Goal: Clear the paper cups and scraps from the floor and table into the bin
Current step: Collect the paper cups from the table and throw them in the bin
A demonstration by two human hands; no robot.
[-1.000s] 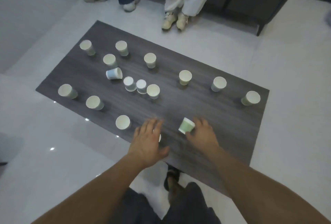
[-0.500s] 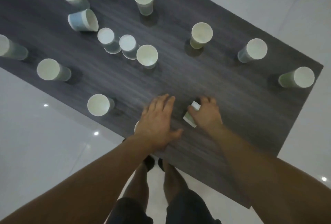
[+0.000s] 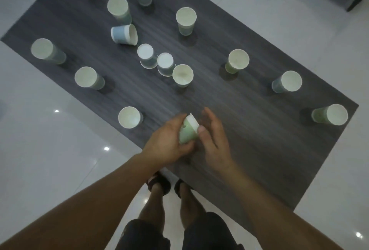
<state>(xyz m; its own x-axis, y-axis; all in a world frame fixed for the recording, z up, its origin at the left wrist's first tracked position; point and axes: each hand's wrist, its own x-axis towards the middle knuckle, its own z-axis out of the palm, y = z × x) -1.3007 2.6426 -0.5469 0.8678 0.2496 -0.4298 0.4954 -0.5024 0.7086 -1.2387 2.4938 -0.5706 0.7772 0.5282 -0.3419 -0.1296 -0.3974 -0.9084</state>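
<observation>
Over table [image 3: 259,139], left hand [image 3: 165,146] grips tilted green cup [image 3: 186,132]; right hand [image 3: 216,141] touches rim.

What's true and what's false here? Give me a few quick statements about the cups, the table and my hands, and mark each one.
The left hand grips a green cup. True.
The blue cup stands upright. False: it lies on its side on the table.
A bin stands beside the table. False: no bin is in view.
The thumb of the right hand touches the green cup. True.
</observation>
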